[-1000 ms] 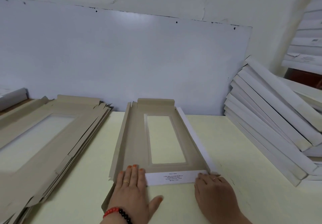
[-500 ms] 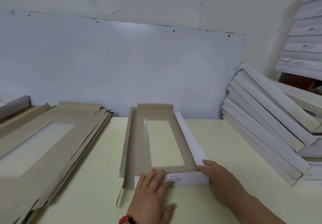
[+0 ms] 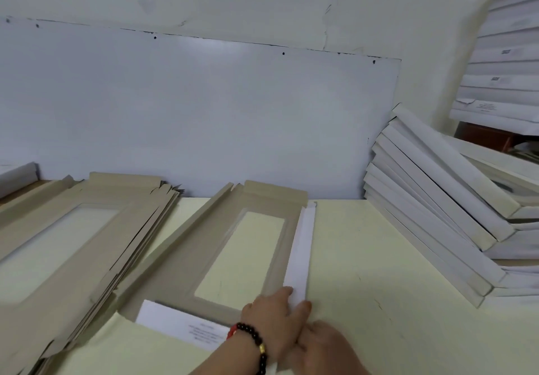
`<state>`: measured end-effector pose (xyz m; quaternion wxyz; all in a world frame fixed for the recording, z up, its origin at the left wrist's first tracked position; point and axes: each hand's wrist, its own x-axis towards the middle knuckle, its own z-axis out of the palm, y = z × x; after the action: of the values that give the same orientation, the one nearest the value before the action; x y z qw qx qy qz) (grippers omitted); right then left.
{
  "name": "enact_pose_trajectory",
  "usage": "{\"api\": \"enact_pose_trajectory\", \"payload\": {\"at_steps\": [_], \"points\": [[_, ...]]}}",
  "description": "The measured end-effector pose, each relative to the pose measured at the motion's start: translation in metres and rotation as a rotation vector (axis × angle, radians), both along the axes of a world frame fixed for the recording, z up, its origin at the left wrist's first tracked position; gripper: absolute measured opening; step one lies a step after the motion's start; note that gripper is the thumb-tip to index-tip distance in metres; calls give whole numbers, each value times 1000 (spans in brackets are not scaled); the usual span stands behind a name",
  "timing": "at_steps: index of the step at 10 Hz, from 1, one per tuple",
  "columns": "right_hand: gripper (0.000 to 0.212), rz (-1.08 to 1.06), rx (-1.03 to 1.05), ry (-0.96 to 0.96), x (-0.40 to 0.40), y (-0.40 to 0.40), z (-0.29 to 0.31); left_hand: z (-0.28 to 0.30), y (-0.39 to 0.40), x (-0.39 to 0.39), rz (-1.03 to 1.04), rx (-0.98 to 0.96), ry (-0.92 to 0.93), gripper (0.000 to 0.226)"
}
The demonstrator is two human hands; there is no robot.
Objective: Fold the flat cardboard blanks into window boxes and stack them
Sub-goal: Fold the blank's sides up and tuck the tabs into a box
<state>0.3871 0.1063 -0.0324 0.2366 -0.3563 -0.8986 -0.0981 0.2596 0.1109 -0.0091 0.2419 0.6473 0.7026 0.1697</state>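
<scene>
Grey-brown cardboard blank [image 3: 233,258] lies flat on the table [image 3: 364,258], inner side up, window cutout in the middle. Long axis runs away from the person toward the wall board [image 3: 204,112], leaning a little rightward at the far end.

Relative to the blank:
- Right long flap [image 3: 302,252] is folded up and over, white face showing, along the blank's right edge.
- Near end flap [image 3: 183,325], white with print, is folded in at the near edge.
- Far end flap and left long flap are not yet turned; they lie flat or nearly so.

Left hand [image 3: 274,316] sits on the blank's near right corner, fingers curled over the base of the right flap and pressing it. Right hand [image 3: 323,345] is just beside it, off the corner on the table side, touching the left hand; I cannot tell whether its fingers are apart or gripping anything.

Judgement: both hands are bunched at the near right corner, so the crease should run from there away along the long axis. Left flap is nearer the left hand.

Stack of flat blanks [image 3: 58,243] lies left of the blank; finished boxes [image 3: 437,214] lean well right of it.
</scene>
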Motion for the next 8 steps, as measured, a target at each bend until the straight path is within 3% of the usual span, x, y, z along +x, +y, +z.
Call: {"api": "enact_pose_trajectory", "payload": {"at_steps": [1, 2, 3, 4, 5, 6, 7, 8], "points": [[37, -115, -15, 0, -11, -15, 22, 13, 10, -4, -2, -138, -70, 83], [20, 94, 194, 89, 5, -2, 16, 16, 16, -5, -40, -114, 183, 54], [27, 136, 121, 102, 20, 9, 8, 11, 19, -4, -100, -82, 303, 37], [26, 242, 134, 117, 27, 16, 6, 13, 19, -6, -190, -65, 398, 36], [41, 230, 176, 178, 42, 29, 5, 18, 13, -7, -258, -44, 463, 31], [65, 11, 119, 116, 63, 55, 2, 24, 5, -9, -326, -44, 487, 21], [75, -222, 73, 16, 82, 78, -2, 32, -4, -11, -396, -75, 463, 31], [67, -295, 82, -16, 101, 97, -6, 40, -10, -12, -440, -135, 458, 45]]}}
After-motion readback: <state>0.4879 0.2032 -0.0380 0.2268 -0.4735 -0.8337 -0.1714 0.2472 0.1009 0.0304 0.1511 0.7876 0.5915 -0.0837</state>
